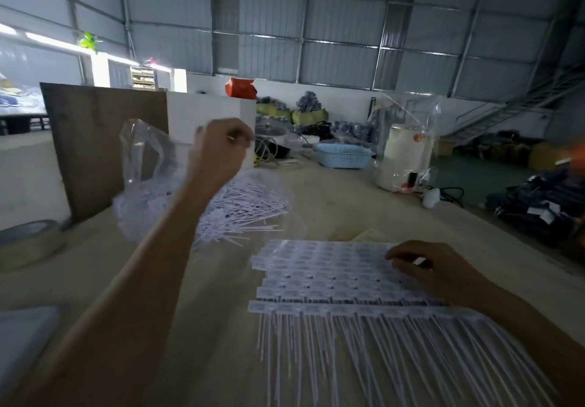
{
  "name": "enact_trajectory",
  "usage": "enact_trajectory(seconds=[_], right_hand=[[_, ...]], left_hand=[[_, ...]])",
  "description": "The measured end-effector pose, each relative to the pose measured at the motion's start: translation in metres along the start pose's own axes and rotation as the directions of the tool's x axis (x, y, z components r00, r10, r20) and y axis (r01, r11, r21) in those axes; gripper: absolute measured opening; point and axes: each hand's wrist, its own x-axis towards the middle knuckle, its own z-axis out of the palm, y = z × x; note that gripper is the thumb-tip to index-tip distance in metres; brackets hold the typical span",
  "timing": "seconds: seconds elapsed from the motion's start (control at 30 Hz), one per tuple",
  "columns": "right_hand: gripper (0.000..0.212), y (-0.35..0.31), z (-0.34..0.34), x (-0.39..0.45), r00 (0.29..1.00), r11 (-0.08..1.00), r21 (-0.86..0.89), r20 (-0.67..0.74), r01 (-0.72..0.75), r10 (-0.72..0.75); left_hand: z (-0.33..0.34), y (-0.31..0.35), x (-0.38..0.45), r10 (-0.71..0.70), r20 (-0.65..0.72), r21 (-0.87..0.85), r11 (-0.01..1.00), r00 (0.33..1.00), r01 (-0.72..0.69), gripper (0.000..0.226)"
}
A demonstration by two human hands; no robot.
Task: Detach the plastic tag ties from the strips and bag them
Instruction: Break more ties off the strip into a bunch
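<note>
Your right hand (pixel 424 267) lies on the far right part of the stacked strips (pixel 323 277), fingers curled down onto the tag heads, pressing rather than gripping as far as I can judge. The strips lie directly in front of you on the bench (pixel 342 204), their long axis running left to right, and the thin white tails (pixel 364 359) fan off the nearest strip toward you. So the next ties to pull are right under that hand, and the pull would go across the strip axis, along the tails.

Your left hand (pixel 221 147) is raised well above the bench, up and to the left of the strips, closed in a loose fist; something thin and pale shows at the fingertips (possibly a tie, though blur keeps me from saying). Just beside and below it is the clear plastic bag (pixel 142 166), its mouth standing open, with a heap of loose ties (pixel 243 207) spilling out of it toward the strips.

The strips are white rows of small rectangular heads, several layers overlapping. The right hand is the nearer one to them; the left is nearer the bag.
</note>
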Motion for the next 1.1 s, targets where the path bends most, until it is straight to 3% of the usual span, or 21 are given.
enact_trajectory(seconds=[0.07, 0.13, 0.2, 0.27, 0.33, 0.37, 0.47, 0.53, 0.67, 0.83, 0.93, 1.0, 1.1], right_hand=[[0.02, 0.0, 0.008, -0.008, 0.998, 0.999, -0.011, 0.056, 0.036, -0.036], [0.015, -0.003, 0.008, -0.013, 0.991, 0.996, 0.033, 0.105, 0.082, -0.086], [0.013, -0.008, 0.002, -0.017, 0.975, 0.988, 0.065, 0.166, 0.139, -0.148], [0.014, -0.013, -0.003, -0.02, 0.946, 0.984, 0.068, 0.271, 0.167, -0.179], [0.015, -0.015, -0.005, -0.023, 0.928, 0.981, 0.044, 0.318, 0.19, -0.194], [0.017, -0.016, -0.005, -0.024, 0.927, 0.979, 0.026, 0.318, 0.201, -0.199], [0.022, -0.019, -0.005, -0.025, 0.917, 0.975, -0.012, 0.343, 0.22, -0.203], [0.022, -0.022, -0.006, -0.027, 0.916, 0.974, 0.001, 0.339, 0.226, -0.213], [0.025, -0.03, -0.018, -0.032, 0.942, 0.972, 0.084, 0.241, 0.219, -0.234], [0.021, -0.027, -0.036, -0.028, 0.968, 0.969, 0.228, 0.204, 0.096, -0.144], [0.024, -0.017, -0.05, -0.03, 0.961, 0.94, 0.337, 0.27, -0.045, -0.051], [0.028, -0.008, -0.061, -0.031, 0.958, 0.946, 0.314, 0.287, -0.074, -0.02], [0.037, 0.006, -0.08, -0.038, 0.948, 0.938, 0.318, 0.315, -0.139, 0.034]], left_hand=[[0.038, 0.014, -0.019, 0.069, 0.251, -0.047, 0.997, 0.965, -0.059, 0.022], [0.071, 0.026, -0.038, 0.176, 0.513, -0.086, 0.984, 0.84, -0.153, 0.023], [0.096, 0.036, -0.054, 0.23, 0.74, -0.148, 0.972, 0.631, -0.182, 0.024], [0.115, 0.046, -0.071, 0.247, 0.902, -0.2, 0.966, 0.354, -0.163, 0.02], [0.129, 0.056, -0.087, 0.259, 0.96, -0.239, 0.956, 0.106, -0.167, 0.011], [0.133, 0.06, -0.093, 0.27, 0.962, -0.26, 0.953, 0.046, -0.155, 0.013], [0.134, 0.07, -0.099, 0.272, 0.962, -0.273, 0.955, -0.029, -0.113, 0.021], [0.133, 0.075, -0.1, 0.246, 0.968, -0.251, 0.958, -0.049, -0.141, 0.025], [0.13, 0.087, -0.105, 0.27, 0.963, -0.266, 0.947, -0.002, -0.181, 0.031], [0.109, 0.099, -0.091, 0.282, 0.958, -0.278, 0.958, 0.055, -0.068, 0.023], [0.096, 0.107, -0.08, 0.342, 0.922, -0.34, 0.939, 0.181, -0.045, 0.015], [0.087, 0.114, -0.072, 0.386, 0.884, -0.395, 0.918, 0.264, -0.018, 0.012], [0.07, 0.118, -0.06, 0.425, 0.842, -0.418, 0.903, 0.332, -0.095, 0.015]])
